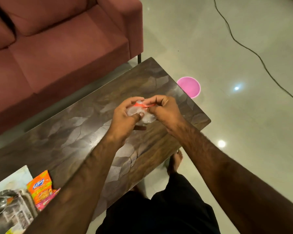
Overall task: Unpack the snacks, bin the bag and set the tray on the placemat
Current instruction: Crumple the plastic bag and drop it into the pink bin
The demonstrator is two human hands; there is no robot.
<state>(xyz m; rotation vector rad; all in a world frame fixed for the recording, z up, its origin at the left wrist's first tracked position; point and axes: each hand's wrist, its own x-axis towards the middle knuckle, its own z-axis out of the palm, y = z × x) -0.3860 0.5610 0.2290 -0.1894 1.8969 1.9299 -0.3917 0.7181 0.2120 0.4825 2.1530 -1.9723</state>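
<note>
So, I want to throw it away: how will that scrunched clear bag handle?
Probably floppy and very light: the clear bag crumples small between left hand and right hand. Thin film like this may spring open once released. Tossed, it could drift short of the pink bin, so drop it from close.

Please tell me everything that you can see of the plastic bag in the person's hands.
The plastic bag is thin, clear to whitish film, crumpled into a small wad, with an orange-red strip along its upper edge. It is held over the dark wooden table; whether it touches the top cannot be told. The left hand grips it from the left, thumb pressed on its front; the right hand pinches the orange-red strip. No contents show inside.
</note>
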